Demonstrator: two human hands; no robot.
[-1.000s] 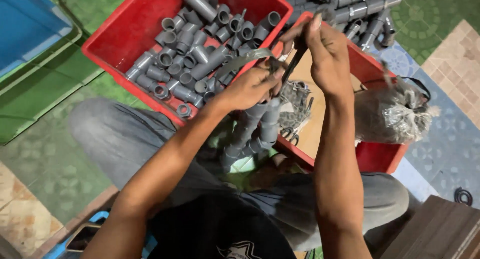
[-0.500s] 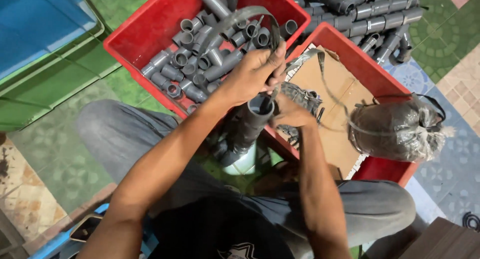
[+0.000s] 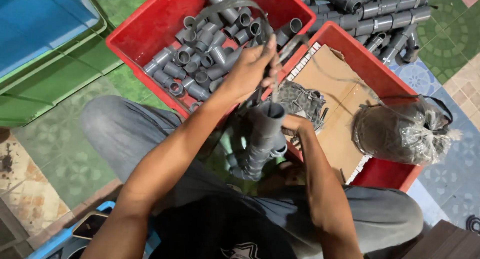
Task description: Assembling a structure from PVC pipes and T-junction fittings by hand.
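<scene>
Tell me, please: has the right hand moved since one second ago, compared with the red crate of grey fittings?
Yes. The right hand has come down from above the red crate rim to the stacked grey pipe below it.

Grey pipe fittings (image 3: 210,54) fill a red crate (image 3: 145,26) on green patterned floor tiles (image 3: 55,139).

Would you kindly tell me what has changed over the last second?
The right hand dropped from up by the strap to grip the stacked grey pipe fittings. The left hand kept hold of the strap above them. Both red bins stayed put.
</scene>
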